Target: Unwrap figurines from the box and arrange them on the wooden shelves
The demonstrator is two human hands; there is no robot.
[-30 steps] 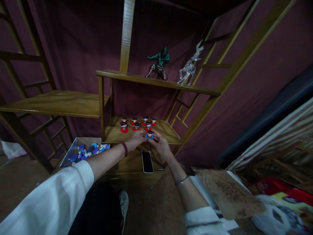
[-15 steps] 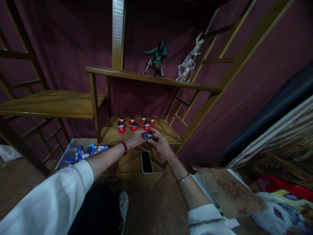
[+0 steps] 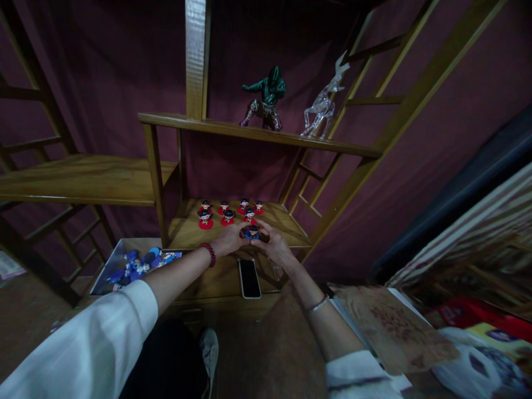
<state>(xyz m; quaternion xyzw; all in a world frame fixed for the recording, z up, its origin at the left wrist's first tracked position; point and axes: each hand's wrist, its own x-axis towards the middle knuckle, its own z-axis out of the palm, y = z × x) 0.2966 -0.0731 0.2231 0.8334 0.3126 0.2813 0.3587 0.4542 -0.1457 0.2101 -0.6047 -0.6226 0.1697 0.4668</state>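
A small blue figurine [image 3: 251,234] with dark hair is held between my two hands, just in front of the low shelf's front edge. My left hand [image 3: 229,239], with a red bead bracelet at the wrist, grips it from the left. From the right, the fingers of my right hand [image 3: 274,245] close on it too. Behind my hands, several red-based figurines [image 3: 205,218] stand in two rows on the low wooden shelf [image 3: 183,233]. Parts of the blue figurine are hidden by my fingers.
A phone [image 3: 250,279] lies on the wooden ledge below my hands. To the left, a box [image 3: 100,280] holds several blue figurines. The shelf above carries a green-and-brown crouching figure [image 3: 266,100] and a clear deer figurine [image 3: 322,108]. Bags [image 3: 469,354] lie at lower right.
The view has shifted slightly. Both hands still hold the blue figurine, which now sits slightly lower in view and appears tilted a little differently.
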